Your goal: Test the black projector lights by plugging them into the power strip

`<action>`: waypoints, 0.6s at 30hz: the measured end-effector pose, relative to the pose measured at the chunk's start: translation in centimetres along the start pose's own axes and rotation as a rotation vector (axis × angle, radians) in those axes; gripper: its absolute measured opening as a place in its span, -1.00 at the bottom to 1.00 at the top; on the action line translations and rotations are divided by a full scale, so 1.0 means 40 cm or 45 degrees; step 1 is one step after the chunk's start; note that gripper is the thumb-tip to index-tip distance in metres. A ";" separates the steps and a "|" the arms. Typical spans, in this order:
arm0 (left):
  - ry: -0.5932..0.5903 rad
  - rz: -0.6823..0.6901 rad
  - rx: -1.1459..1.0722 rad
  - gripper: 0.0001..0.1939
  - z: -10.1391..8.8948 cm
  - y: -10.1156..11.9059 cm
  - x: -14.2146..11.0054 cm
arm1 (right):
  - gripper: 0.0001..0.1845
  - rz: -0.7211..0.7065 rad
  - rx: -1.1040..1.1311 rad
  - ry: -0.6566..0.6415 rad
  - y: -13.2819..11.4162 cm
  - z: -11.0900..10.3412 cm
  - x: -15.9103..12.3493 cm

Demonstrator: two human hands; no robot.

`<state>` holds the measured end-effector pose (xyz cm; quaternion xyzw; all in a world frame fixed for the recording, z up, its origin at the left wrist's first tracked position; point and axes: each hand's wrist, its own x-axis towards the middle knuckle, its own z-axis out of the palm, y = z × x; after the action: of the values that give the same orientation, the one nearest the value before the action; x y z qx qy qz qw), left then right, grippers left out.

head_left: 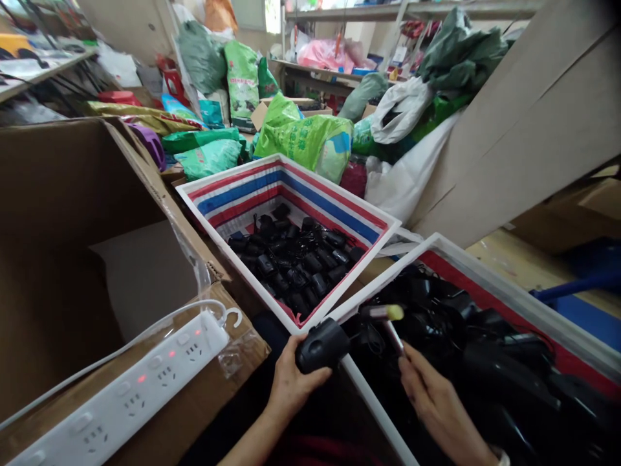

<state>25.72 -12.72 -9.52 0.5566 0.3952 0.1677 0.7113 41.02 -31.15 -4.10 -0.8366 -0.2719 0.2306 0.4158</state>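
Observation:
A black, rounded plastic device [322, 345] is gripped by my left hand [290, 377], just over the near corner of a white-rimmed bin. I cannot tell the device's exact kind. My right hand [434, 395] is wrapped round the handle of a small hammer [385, 315] with a yellowish tip. The hammer's head is to the right of the device, apart from it. Beneath my right hand, a second bin [524, 304] holds many larger black plastic pieces and cables. Striped cloth lines the first bin [334, 299], where many small black devices [295, 259] lie heaped.
On the left, a white power strip [130, 395] with red lights lies along the edge of an open cardboard box [53, 194]. Green bags [303, 133] and sacks are piled behind the bins. A large tilted board [528, 129] stands at right.

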 end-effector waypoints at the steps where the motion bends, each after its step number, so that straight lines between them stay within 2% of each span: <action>1: -0.009 -0.027 -0.040 -0.42 -0.002 0.002 0.003 | -0.52 0.031 0.027 0.054 -0.006 -0.008 0.005; 4: -0.110 -0.180 -0.231 -0.46 -0.010 0.015 0.003 | -0.48 0.042 0.061 0.093 -0.041 -0.033 0.015; 8: -0.352 -0.360 -0.565 -0.57 -0.034 0.041 -0.018 | -0.44 -0.031 0.080 0.060 -0.106 -0.054 0.015; 14: -0.594 -0.373 -0.952 -0.49 -0.079 0.060 -0.032 | -0.45 -0.052 0.398 -0.212 -0.181 -0.040 -0.001; 18: -0.666 -0.364 -1.049 -0.53 -0.092 0.050 -0.026 | -0.40 -0.039 0.494 -0.320 -0.206 -0.003 -0.018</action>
<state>22.73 -10.36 -7.52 0.1935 0.1771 0.0658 0.9627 38.37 -27.51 2.86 -0.7015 -0.2849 0.3745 0.5353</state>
